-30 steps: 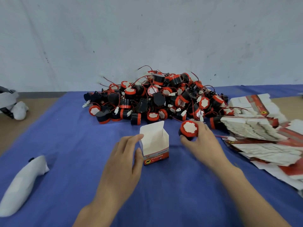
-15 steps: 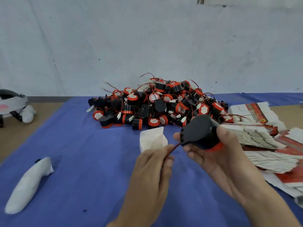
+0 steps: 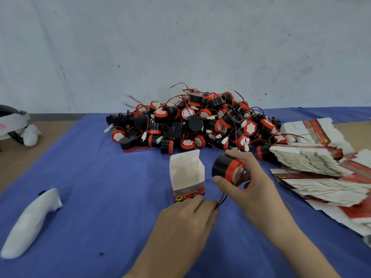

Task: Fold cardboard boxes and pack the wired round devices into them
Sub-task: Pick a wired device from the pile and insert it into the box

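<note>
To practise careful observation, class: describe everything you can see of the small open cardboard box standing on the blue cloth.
The cardboard box is small, white inside, with a red printed band and a yellow round logo low on its front. It stands upright on the blue cloth, top open, lid flap raised at the back. The left hand, pinching a wire, lies just before its base; contact unclear.
</note>
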`<move>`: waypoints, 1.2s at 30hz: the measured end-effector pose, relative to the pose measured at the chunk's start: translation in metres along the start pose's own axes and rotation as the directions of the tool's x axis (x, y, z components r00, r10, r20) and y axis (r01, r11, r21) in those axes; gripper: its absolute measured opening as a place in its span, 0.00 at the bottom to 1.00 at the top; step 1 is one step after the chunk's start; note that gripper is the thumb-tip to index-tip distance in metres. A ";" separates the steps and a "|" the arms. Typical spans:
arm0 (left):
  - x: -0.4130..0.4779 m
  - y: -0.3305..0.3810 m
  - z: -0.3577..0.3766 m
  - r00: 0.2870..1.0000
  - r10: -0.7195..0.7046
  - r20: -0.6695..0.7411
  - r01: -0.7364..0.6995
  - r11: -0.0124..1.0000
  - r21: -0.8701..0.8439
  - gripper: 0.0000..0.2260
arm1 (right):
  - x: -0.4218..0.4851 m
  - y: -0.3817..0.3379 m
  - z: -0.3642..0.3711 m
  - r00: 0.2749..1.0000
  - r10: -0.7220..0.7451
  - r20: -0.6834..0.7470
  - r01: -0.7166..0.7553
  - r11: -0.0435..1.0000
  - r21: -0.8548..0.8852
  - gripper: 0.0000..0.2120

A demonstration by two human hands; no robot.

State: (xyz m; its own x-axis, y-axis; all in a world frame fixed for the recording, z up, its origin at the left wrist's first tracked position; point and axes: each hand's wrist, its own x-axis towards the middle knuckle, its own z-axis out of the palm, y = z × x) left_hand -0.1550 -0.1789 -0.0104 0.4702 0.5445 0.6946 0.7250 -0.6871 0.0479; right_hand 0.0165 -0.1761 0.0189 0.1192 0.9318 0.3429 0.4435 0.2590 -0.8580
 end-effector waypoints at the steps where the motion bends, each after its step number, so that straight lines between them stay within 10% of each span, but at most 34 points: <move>1: -0.001 -0.001 -0.001 1.000 0.007 -0.019 -0.007 1.000 0.000 0.12 | -0.001 0.002 0.002 1.000 -0.006 0.009 0.006 0.999 -0.032 0.23; 7: -0.004 -0.008 -0.009 0.984 -0.145 -0.106 0.119 0.969 -0.217 0.10 | -0.001 0.007 0.009 0.999 0.038 0.035 -0.040 0.999 0.037 0.22; 13: -0.002 -0.016 -0.025 0.842 -0.535 0.065 0.435 0.605 -0.667 0.09 | -0.003 0.005 0.013 0.956 0.001 0.294 -0.042 0.990 0.132 0.20; 18: -0.002 -0.020 -0.022 0.792 -0.577 0.201 0.476 0.377 -0.795 0.14 | -0.008 0.007 0.018 0.933 -0.041 0.358 0.013 0.997 0.081 0.26; 32: -0.006 -0.020 -0.003 0.715 -0.646 0.266 0.579 0.335 -0.743 0.25 | -0.014 0.006 0.035 0.951 -0.181 0.253 0.236 0.949 -0.208 0.27; 36: -0.004 -0.024 -0.003 0.640 -0.740 0.207 0.591 0.302 -0.748 0.14 | -0.014 0.010 0.038 0.940 -0.159 0.303 0.247 0.929 -0.277 0.30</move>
State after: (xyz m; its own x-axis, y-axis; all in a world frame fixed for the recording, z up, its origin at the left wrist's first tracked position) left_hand -0.1760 -0.1662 -0.0125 -0.1320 0.9564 0.2606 0.1197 -0.2456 0.9620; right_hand -0.0146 -0.1766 -0.0086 -0.2278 0.9113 0.3431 0.6871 0.4001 -0.6065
